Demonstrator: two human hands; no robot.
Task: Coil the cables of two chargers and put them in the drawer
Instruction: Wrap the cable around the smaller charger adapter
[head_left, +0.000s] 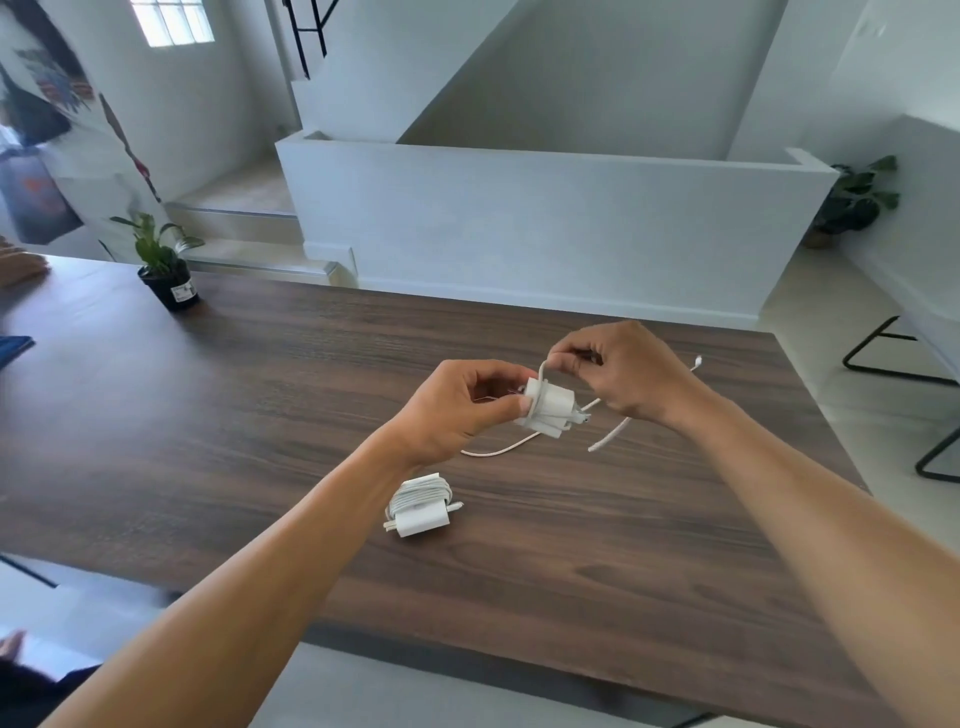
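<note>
Surface (208, 415): dark wood-grain top, spanning the frame; near edge runs across the lower right, left end cut off by the frame.
Low wall (545, 218): white, beyond the far edge of the surface, with steps to its left.
Left hand (462, 410): raised over the middle of the surface, thumb and fingers clamped on the white charger block (548, 408), which it holds clear of the wood.
Right hand (628, 374): just beside the block, fingertips pinching the cable (543, 374) where it arches over the block's top; palm side hidden.
Loose cable run: one stretch trails from under the block onto the surface in a curve; another passes behind the right hand, its plug end (698, 360) showing near the far edge; a further short stretch hangs below the right wrist.
Coiled charger (421, 504): lies on the surface nearer the camera, beside the left forearm, cable wound round its body, one connector tip poking out right.
Potted plant (166, 265): black pot, far left of the surface, well apart from the chargers.
Blue item (15, 345): left edge, mostly cut off, not identifiable.
Chair legs (883, 348): black, on the floor to the right.
</note>
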